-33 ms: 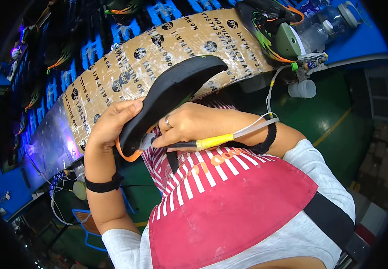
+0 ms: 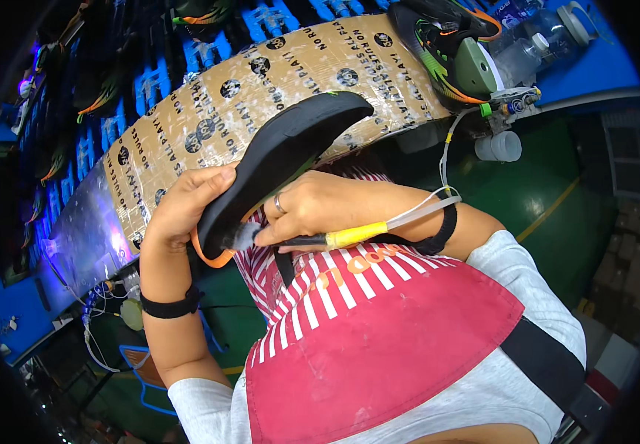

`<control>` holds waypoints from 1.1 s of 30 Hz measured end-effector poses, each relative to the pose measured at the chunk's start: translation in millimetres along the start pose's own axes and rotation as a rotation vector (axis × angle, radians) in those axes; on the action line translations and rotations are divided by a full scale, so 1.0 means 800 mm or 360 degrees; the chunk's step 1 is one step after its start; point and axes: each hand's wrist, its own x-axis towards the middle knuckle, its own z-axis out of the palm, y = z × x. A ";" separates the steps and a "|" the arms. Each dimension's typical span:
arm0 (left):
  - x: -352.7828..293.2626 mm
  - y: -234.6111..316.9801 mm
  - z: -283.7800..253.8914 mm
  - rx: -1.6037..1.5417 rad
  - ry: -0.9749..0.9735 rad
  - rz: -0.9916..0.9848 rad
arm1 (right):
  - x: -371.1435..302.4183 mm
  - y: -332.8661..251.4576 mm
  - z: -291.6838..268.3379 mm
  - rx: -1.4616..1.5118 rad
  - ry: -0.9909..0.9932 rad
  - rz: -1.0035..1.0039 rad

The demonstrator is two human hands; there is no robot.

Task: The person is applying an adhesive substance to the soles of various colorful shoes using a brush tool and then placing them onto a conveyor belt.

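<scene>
Fingers of the left hand (image 2: 175,207) close around the orange-looped end of a black shoe (image 2: 286,144), held before a cardboard sheet (image 2: 290,70); the right hand (image 2: 312,203) grips a brush (image 2: 353,234) (yellow-wrapped handle), its pale bristles at that end.

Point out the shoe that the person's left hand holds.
The centre shoe, black and slanting: the left hand grasps its lower end. The upper-right shoe and the top-edge shoe have no hand on them.

Black shoe (image 2: 275,144) slanted, underside up; yellow-banded brush (image 2: 316,240) at heel (image 2: 218,231).
</scene>
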 end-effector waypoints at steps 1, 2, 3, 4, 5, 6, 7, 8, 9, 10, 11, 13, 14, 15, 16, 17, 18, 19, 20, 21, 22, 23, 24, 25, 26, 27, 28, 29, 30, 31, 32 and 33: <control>0.001 -0.003 -0.003 0.0012 0.0022 -0.0015 | 0.000 0.001 0.000 0.0054 -0.0045 -0.0006; 0.001 -0.007 -0.006 -0.0001 0.0010 -0.0010 | -0.003 0.001 -0.001 0.0094 -0.0152 0.0037; 0.002 -0.012 -0.008 -0.0115 0.0107 -0.0005 | -0.006 0.002 -0.005 0.0202 -0.0083 -0.0055; 0.003 -0.018 -0.009 -0.0252 0.0170 0.0024 | -0.010 0.003 -0.009 0.0302 0.0116 -0.0073; 0.005 -0.025 -0.010 -0.0392 0.0243 0.0052 | -0.015 0.003 -0.014 0.0401 0.0264 -0.0056; 0.008 -0.032 -0.010 -0.0506 0.0373 0.0138 | -0.018 0.003 -0.020 0.0494 0.0407 -0.0044; 0.011 -0.039 -0.010 -0.0661 0.0415 0.0331 | -0.018 0.003 -0.025 0.0539 0.0506 0.0018; 0.013 -0.045 -0.009 -0.0827 0.0562 0.0463 | -0.019 0.003 -0.030 0.0609 0.0623 0.0044; 0.013 -0.050 -0.008 -0.0894 0.0754 0.0657 | -0.021 0.002 -0.036 0.0646 0.0703 0.0079; 0.013 -0.053 -0.007 -0.0974 0.0845 0.0857 | -0.023 0.000 -0.043 0.0662 0.0750 0.0157; 0.011 -0.055 -0.007 -0.0864 0.0769 0.1123 | -0.023 0.000 -0.047 0.0711 0.0835 0.0164; 0.002 -0.054 -0.010 -0.1199 0.0087 0.1505 | -0.025 -0.001 -0.055 0.0666 0.0905 0.0176; -0.006 -0.058 -0.005 -0.1437 0.0088 0.1491 | -0.025 -0.001 -0.057 0.0695 0.0972 0.0199; -0.015 -0.061 -0.002 -0.1376 0.0150 0.1319 | -0.026 -0.002 -0.058 0.0669 0.0993 0.0263; -0.022 -0.066 0.001 -0.1323 0.0106 0.1206 | -0.026 -0.003 -0.058 0.0683 0.1031 0.0316; -0.019 -0.072 0.004 -0.1448 0.0746 0.1090 | -0.027 -0.003 -0.058 0.0732 0.1053 0.0385; -0.023 -0.081 0.011 -0.1629 0.0544 0.1005 | -0.027 -0.004 -0.056 0.0806 0.1065 0.0491; -0.024 -0.091 0.017 -0.1528 0.0330 0.0959 | -0.027 -0.004 -0.055 0.0817 0.1073 0.0563; -0.023 -0.101 0.024 -0.1455 0.0075 0.0890 | -0.027 -0.005 -0.053 0.0846 0.1089 0.0667; -0.022 -0.111 0.030 -0.1667 0.0017 0.0816 | -0.026 -0.007 -0.051 0.0874 0.1102 0.0773; -0.019 -0.120 0.035 -0.1874 0.0001 0.0716 | -0.025 -0.007 -0.050 0.0879 0.1133 0.0768; -0.015 -0.127 0.040 -0.1968 -0.0191 0.0767 | -0.022 -0.008 -0.048 0.0883 0.1164 0.0761; -0.011 -0.131 0.046 -0.2026 -0.0231 0.0786 | -0.020 -0.009 -0.047 0.0889 0.1190 0.0738; -0.006 -0.132 0.050 -0.2014 -0.0188 0.0805 | -0.018 -0.011 -0.046 0.0905 0.1194 0.0734; -0.002 -0.131 0.055 -0.2005 -0.0284 0.0838 | -0.015 -0.012 -0.046 0.0878 0.1214 0.0697; 0.005 -0.128 0.061 -0.1957 0.0065 0.0907 | -0.012 -0.014 -0.045 0.0831 0.1195 0.0671; 0.005 -0.123 0.067 -0.1789 0.0218 0.0745 | -0.009 -0.015 -0.045 0.0779 0.1167 0.0688; 0.008 -0.118 0.076 -0.1798 0.0005 0.0843 | -0.005 -0.018 -0.043 0.0925 0.1170 0.0661; 0.009 -0.113 0.086 -0.1809 -0.0191 0.0936 | 0.000 -0.020 -0.043 0.0773 0.1182 0.0624; 0.013 -0.108 0.095 -0.2002 -0.0105 0.0919 | 0.005 -0.023 -0.041 0.0809 0.1234 0.0595; 0.014 -0.103 0.102 -0.2176 -0.0019 0.0900 | 0.011 -0.025 -0.038 0.0847 0.1287 0.0579; 0.017 -0.098 0.103 -0.2044 -0.0071 0.0989 | 0.020 -0.023 -0.037 0.0583 0.1379 0.0440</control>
